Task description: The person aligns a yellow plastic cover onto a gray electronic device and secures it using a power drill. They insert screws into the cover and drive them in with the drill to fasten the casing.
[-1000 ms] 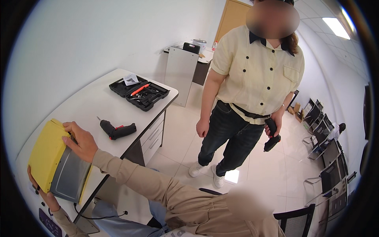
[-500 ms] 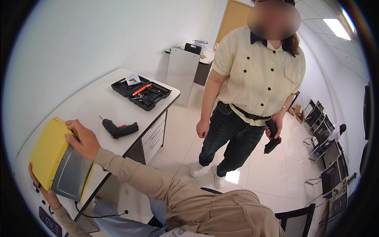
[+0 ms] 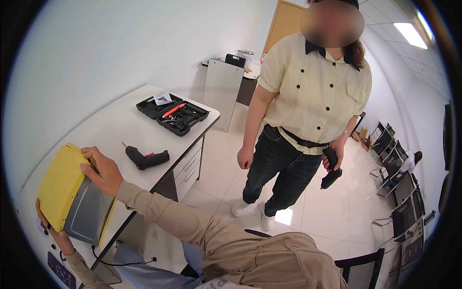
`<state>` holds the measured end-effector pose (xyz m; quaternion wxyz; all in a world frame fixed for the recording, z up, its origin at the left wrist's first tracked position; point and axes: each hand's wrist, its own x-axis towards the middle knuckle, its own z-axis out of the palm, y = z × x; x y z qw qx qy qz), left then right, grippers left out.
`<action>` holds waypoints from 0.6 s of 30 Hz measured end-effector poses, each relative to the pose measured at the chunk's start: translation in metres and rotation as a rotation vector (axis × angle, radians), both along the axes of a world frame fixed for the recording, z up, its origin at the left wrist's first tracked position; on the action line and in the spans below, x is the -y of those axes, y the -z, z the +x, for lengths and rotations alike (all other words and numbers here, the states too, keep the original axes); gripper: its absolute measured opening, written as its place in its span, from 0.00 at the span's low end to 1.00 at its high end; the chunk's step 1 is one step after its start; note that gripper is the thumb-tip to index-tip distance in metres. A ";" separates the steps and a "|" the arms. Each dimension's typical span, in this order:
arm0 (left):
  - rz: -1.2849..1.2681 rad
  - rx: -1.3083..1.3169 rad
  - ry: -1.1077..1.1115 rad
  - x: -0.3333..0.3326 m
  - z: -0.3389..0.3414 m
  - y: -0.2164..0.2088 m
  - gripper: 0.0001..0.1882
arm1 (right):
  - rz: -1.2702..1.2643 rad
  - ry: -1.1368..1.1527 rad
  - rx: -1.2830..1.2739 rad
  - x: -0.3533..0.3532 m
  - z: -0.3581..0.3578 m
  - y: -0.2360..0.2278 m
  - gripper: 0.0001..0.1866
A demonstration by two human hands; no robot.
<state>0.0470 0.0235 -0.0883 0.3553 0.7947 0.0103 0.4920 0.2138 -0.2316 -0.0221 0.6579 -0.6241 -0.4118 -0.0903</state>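
We've got the yellow and grey box [image 3: 62,185] at the near left end of the white desk [image 3: 103,127], tilted in view; can't tell if its base sits on the top. Our right hand [image 3: 103,169] grips its upper edge, thumb and fingers clamped there. Our left hand [image 3: 54,231] is against its lower left side, partly behind the casing; can't tell how far those fingers close. Black power screwdriver [image 3: 148,158] lies right of the box, bit toward the wall; black tool case [image 3: 175,114] farther back, lid folded back. Co-worker [image 3: 313,94] stands across the corner, holding a similar black tool [image 3: 331,177] low
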 end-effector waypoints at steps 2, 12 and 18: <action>0.010 0.002 -0.008 0.000 0.000 0.000 0.63 | 0.014 0.000 0.001 -0.001 0.000 0.000 0.15; 0.065 0.007 -0.046 -0.011 0.001 0.005 0.64 | 0.033 0.016 0.021 -0.002 0.000 0.000 0.15; 0.027 -0.028 -0.050 -0.004 -0.001 0.000 0.64 | 0.013 0.007 -0.002 0.000 0.000 0.000 0.15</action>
